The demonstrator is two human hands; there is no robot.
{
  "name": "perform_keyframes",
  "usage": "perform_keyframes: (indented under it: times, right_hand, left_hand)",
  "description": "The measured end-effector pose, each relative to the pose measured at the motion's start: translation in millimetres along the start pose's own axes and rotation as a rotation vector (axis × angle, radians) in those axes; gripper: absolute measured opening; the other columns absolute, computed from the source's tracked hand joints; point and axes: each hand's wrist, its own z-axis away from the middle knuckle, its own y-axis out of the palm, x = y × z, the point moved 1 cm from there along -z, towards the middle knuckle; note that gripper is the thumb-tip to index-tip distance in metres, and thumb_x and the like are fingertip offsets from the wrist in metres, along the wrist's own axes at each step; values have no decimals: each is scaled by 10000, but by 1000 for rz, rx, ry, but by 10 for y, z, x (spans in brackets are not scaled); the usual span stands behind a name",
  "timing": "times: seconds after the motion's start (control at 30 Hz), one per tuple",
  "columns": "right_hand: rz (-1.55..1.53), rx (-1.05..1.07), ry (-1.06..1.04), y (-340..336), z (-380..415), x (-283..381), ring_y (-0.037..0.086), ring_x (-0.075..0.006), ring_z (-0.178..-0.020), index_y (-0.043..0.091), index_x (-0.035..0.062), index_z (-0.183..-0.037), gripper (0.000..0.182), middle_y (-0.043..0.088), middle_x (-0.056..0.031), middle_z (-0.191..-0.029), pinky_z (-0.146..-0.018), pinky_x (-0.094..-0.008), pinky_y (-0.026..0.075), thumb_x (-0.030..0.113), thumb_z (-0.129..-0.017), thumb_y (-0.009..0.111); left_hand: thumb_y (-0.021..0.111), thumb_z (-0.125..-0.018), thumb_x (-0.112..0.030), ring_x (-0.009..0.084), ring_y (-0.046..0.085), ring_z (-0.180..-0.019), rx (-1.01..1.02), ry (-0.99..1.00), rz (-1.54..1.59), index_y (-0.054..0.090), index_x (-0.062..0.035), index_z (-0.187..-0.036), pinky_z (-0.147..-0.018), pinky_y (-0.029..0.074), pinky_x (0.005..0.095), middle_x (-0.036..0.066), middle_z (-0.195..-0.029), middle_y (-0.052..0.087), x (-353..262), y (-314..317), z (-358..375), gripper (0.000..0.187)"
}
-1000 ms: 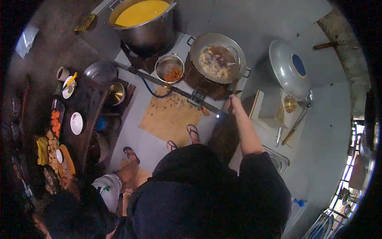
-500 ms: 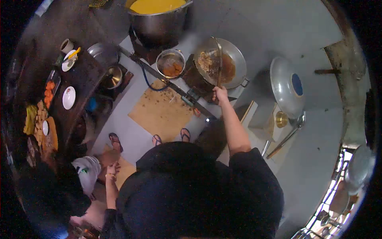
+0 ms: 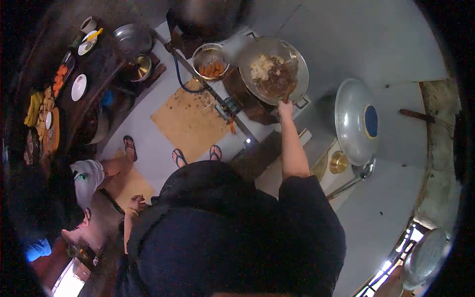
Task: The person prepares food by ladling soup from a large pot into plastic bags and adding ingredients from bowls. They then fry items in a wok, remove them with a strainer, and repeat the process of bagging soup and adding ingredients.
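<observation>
My right hand (image 3: 285,110) is closed round the handle of a long wooden-handled utensil (image 3: 287,94) at the near rim of a large wok (image 3: 303,64). The utensil's far end is down in the wok, among pale pieces (image 3: 263,67) and brown food (image 3: 281,81). Left of the wok stands a smaller metal pot (image 3: 197,54) with orange-brown pieces in it. Down at my left side, my left hand (image 3: 136,202) hangs with its fingers loosely curled and apart, and no object shows in it.
A dark counter at the left bears a white plate (image 3: 79,87), a tray of orange pieces (image 3: 60,79) and a metal basin (image 3: 132,40). A person in grey shorts (image 3: 88,179) is at the lower left. A big metal lid (image 3: 352,121) leans at the right, near a brass bowl (image 3: 338,162).
The view has shifted. The utensil, which stood up across the wok, now lies lower towards the near rim, and the food is more spread. My left hand stays low at my side.
</observation>
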Motion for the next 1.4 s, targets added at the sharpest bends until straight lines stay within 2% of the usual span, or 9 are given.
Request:
perform_keyframes:
  times: [0.23,0.6,0.83,0.87,1.07,1.1,1.13,1.27,1.4]
  right_hand:
    - [-295,392,204,-183,881,386,403,-135,-406,387,12,-1004,298,452,-51,-602,-363,-283,349,71,-734,498]
    - [-264,321,114,-360,1968,508,400,-97,-401,426,43,-957,249,426,-10,-570,-351,-252,355,77,-725,510]
    - [-447,603,270,-598,2084,446,410,-125,-493,365,30,-1195,454,479,-51,-727,-404,-273,345,144,-784,521]
    - [-478,452,272,-613,2256,677,325,-77,-424,447,78,-844,91,349,19,-552,-384,-238,292,98,-764,486]
    - [-316,123,-75,-115,1223,-144,433,-124,-451,478,36,-976,246,444,-28,-565,-410,-269,375,134,-753,517]
    - [-74,124,112,-290,1449,284,444,-136,-475,496,30,-1024,304,475,-33,-616,-452,-282,385,184,-764,528]
    - [-391,57,46,-216,1386,192,437,-132,-480,524,38,-914,241,492,-35,-645,-465,-280,377,228,-768,539]
    - [-689,311,499,-148,1193,303,355,-154,-393,437,78,-702,93,339,-32,-475,-357,-282,314,136,-753,491]
    - [-821,477,478,32,1332,474,388,-187,-350,372,99,-538,229,384,-52,-425,-354,-325,334,121,-755,442]
  left_hand:
    - [559,-816,-344,153,567,-622,-57,212,-146,528,-72,-1003,-468,423,266,71,-896,578,-491,261,406,331]
    - [493,-824,-398,208,573,-809,114,180,-242,489,-82,-1070,-630,428,349,76,-1005,559,-418,58,-168,401]
    - [520,-801,-396,182,566,-783,97,84,-306,520,-62,-1044,-617,428,329,80,-973,574,-217,-201,-344,413]
    - [523,-798,-395,169,563,-776,148,31,-335,531,-55,-1028,-610,427,317,75,-948,581,-209,-235,-295,410]
    - [515,-806,-391,137,552,-675,-56,167,-237,538,-54,-1004,-532,421,281,49,-884,578,-125,-429,126,392]
    - [518,-807,-389,136,548,-645,-26,202,-191,536,-59,-991,-521,419,275,45,-866,573,-14,-485,11,379]
    - [517,-812,-378,136,544,-636,-20,217,-258,531,-62,-985,-524,419,272,45,-850,567,-63,-509,85,361]
    - [514,-828,-341,127,539,-627,0,190,-399,520,-49,-974,-522,424,275,51,-805,552,-164,-636,280,327]
    - [523,-828,-319,148,554,-647,62,59,-71,527,-31,-976,-546,441,302,72,-838,574,351,-831,-394,323]
